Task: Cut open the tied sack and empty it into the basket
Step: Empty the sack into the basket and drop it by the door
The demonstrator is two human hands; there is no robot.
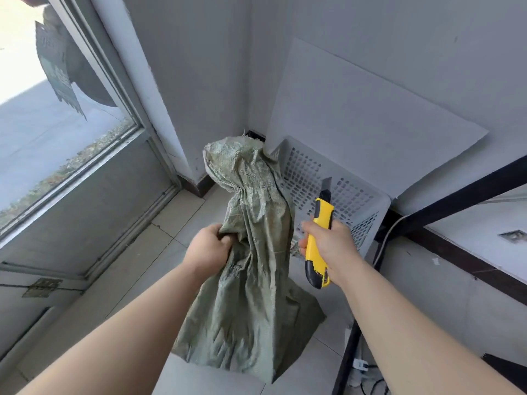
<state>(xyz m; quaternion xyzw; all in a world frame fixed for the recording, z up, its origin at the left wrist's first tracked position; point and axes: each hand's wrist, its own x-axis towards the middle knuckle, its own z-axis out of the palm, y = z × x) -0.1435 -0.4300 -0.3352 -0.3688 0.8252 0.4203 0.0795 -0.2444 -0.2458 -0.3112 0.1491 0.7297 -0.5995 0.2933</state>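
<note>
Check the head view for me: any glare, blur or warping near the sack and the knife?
Head view: daylight through the window blows out the top-left corner, and the glass carries a dim reflection; the wide lens bows the window frame; the sack, the yellow knife and the basket are evenly lit and sharp, without hard shadows.

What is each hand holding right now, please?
Left hand: grips the green sack.
Right hand: grips the yellow utility knife.

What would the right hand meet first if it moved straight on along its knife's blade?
Probably the white basket, its perforated wall: the right hand points the yellow knife there, beside the sack. Depth is hard to judge.
</note>
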